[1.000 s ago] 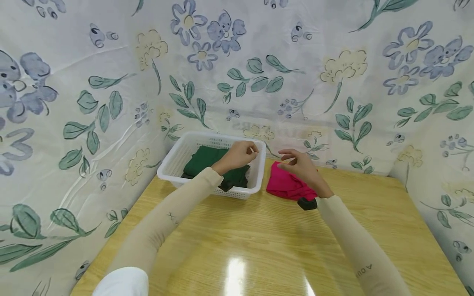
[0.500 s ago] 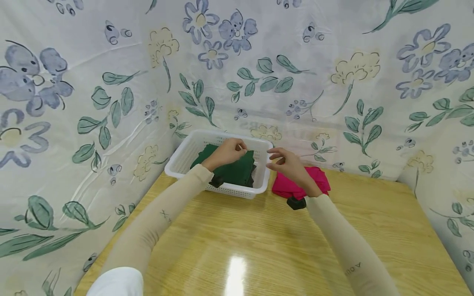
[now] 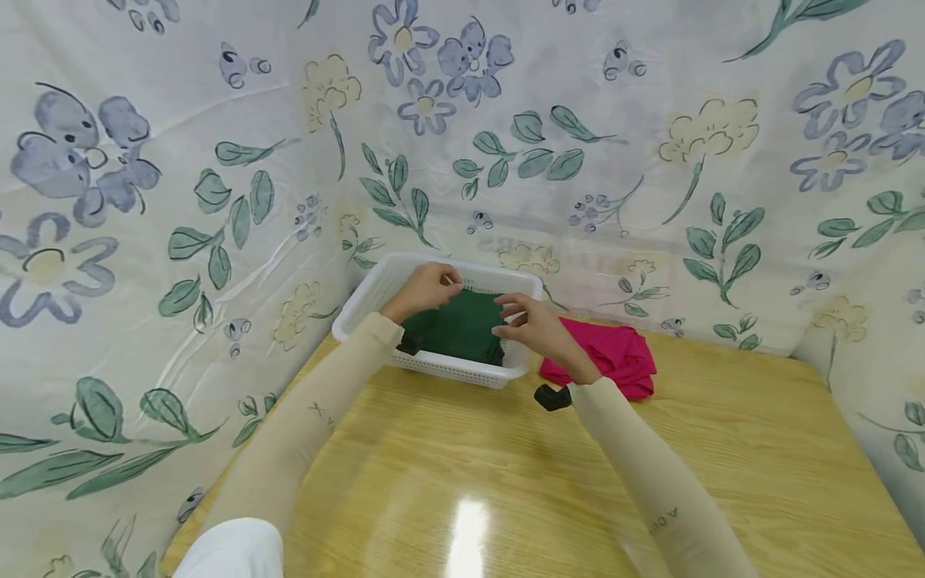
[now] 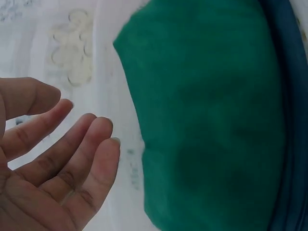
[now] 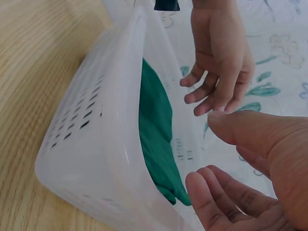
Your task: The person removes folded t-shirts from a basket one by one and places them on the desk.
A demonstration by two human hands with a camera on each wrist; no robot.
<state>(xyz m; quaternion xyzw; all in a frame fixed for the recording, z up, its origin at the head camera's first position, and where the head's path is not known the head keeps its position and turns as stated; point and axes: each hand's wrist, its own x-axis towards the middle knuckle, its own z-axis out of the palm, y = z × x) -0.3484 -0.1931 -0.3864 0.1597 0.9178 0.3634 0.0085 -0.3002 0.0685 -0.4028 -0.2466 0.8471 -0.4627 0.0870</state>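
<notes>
A green folded cloth (image 3: 458, 327) lies in the white plastic basket (image 3: 441, 371), with a dark blue fabric edge (image 4: 294, 106) along one side of it in the left wrist view. Over the back left of the basket is my left hand (image 3: 425, 289), fingers loosely bent and nothing between them. My right hand (image 3: 538, 327) hovers at the basket's right rim, thumb and fingers apart and holding nothing. In the right wrist view, both the left hand (image 5: 221, 57) and the right hand (image 5: 260, 178) are beside the basket's open top.
A bright pink cloth (image 3: 614, 357) lies bunched on the wooden table (image 3: 405, 474), just right of the basket. Floral fabric (image 3: 535, 217) hangs behind the table and on both sides. Black wrist cameras (image 3: 552, 397) sit under the wrists.
My right hand has moved left, from over the pink cloth to the basket's right rim. The left hand has drawn back to the left, leaving more of the green cloth in sight.
</notes>
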